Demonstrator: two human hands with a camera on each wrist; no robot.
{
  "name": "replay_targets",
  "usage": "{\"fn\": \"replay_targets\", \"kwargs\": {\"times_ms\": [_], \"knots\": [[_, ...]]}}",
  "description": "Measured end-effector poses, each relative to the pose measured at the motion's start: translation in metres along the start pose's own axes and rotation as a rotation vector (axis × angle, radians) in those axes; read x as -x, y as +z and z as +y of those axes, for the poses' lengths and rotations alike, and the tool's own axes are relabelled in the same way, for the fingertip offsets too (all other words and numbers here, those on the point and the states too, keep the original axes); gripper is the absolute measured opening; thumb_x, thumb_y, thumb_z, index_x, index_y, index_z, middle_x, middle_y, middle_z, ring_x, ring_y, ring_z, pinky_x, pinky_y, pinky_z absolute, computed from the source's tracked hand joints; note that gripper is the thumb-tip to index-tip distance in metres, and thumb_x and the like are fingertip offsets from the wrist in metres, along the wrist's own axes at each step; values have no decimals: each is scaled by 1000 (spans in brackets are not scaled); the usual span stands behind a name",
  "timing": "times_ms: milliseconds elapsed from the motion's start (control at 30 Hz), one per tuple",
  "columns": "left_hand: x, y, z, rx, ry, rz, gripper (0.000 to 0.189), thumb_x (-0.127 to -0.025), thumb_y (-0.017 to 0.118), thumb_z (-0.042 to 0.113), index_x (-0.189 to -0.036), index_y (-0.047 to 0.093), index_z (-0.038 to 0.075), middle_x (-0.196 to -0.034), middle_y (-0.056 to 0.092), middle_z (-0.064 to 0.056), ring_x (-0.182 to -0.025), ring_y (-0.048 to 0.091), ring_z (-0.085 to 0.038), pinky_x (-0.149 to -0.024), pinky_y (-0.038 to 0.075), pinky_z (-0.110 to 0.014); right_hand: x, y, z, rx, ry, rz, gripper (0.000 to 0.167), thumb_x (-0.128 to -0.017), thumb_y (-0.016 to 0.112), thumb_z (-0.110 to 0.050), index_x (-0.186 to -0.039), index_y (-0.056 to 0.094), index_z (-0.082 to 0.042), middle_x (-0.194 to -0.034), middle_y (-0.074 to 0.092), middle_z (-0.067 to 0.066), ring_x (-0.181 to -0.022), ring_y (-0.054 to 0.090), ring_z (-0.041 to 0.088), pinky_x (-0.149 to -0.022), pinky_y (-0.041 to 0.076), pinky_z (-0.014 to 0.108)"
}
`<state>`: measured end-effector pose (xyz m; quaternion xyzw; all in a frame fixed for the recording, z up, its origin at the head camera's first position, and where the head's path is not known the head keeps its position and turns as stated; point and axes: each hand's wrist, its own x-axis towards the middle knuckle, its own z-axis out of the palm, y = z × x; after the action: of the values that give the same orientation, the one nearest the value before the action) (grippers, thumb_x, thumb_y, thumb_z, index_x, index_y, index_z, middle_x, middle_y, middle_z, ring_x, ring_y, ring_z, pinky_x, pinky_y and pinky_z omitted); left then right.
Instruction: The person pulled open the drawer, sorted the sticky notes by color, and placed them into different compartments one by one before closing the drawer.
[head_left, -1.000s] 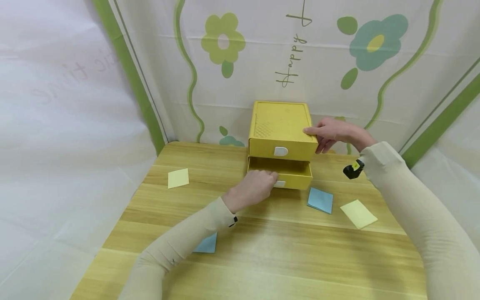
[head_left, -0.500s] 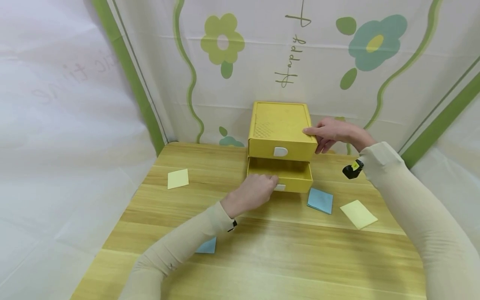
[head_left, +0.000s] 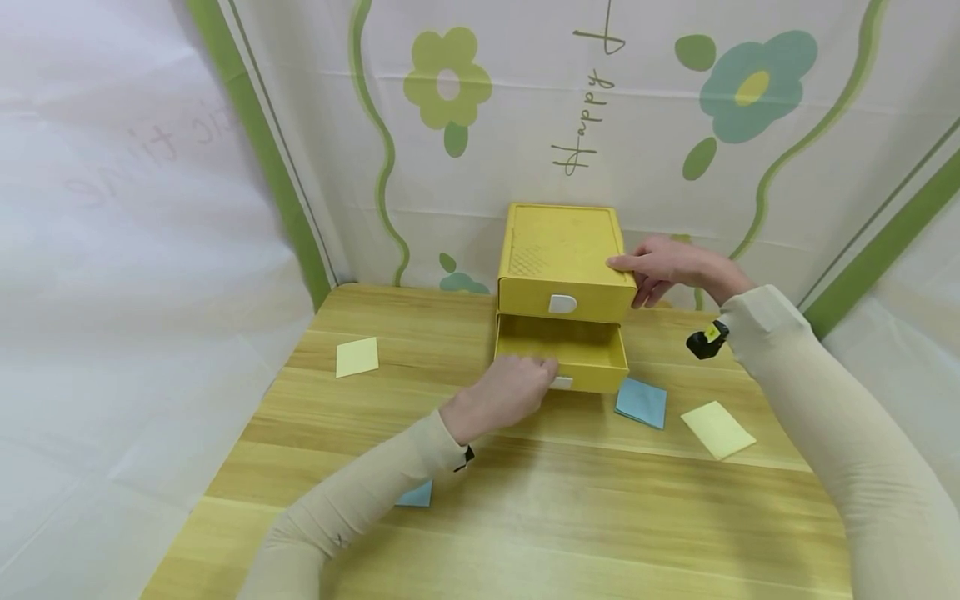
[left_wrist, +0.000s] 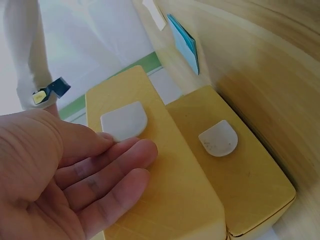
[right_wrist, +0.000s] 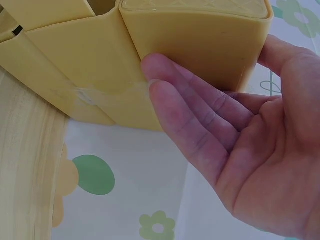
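A yellow drawer box [head_left: 566, 242] stands against the back wall, with one drawer [head_left: 592, 379] below the top one pulled out; no contents show in its visible part. My left hand [head_left: 504, 393] pinches the white handle [left_wrist: 124, 121] of that drawer between thumb and index finger, the other fingers loosely bent. Nearer the table in the left wrist view lies another drawer front with its own white tab [left_wrist: 220, 139]. My right hand [head_left: 667, 265] holds the box's upper right edge, thumb on the top and fingers [right_wrist: 175, 110] against the side.
On the wooden table [head_left: 600, 517] lie a blue paper pad [head_left: 641, 403] and a pale yellow one [head_left: 718, 429] to the right. Another yellow note [head_left: 357, 357] is at left; a blue note [head_left: 416, 495] is partly under my left forearm. A printed curtain [head_left: 495, 183] stands behind.
My left hand has drawn the drawer a little farther out toward me, showing more of its inside. The right hand stays in place on the box.
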<state>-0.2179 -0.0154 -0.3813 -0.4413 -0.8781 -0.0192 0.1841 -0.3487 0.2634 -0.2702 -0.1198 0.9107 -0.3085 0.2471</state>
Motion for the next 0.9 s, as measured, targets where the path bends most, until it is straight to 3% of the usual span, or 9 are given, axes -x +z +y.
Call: {"fn": "replay_targets", "kwargs": {"times_ms": [300, 567, 900], "knots": [[7, -5, 8, -4, 15, 7, 16, -94, 55, 3, -80, 59, 11, -57, 46, 6, -51, 26, -2, -42, 18, -16, 0, 0, 0, -9, 1, 1, 59, -98, 47, -56, -81, 58, -1, -82, 74, 17, -75, 74, 25, -69, 61, 38], [10, -5, 11, -19, 24, 31, 14, -94, 57, 6, -81, 60, 10, -57, 51, 5, -48, 31, -1, -40, 23, -16, -1, -1, 1, -1, -6, 0, 59, -98, 47, -56, -81, 58, -1, -83, 74, 18, -75, 74, 24, -69, 61, 38], [11, -8, 11, 45, 33, -9, 15, -95, 56, 5, -81, 58, 9, -57, 51, 4, -49, 30, 0, -41, 23, -13, -2, -1, 5, -7, -12, 11, 58, -99, 47, -55, -84, 59, -1, -82, 74, 17, -74, 74, 24, -68, 61, 38]]}}
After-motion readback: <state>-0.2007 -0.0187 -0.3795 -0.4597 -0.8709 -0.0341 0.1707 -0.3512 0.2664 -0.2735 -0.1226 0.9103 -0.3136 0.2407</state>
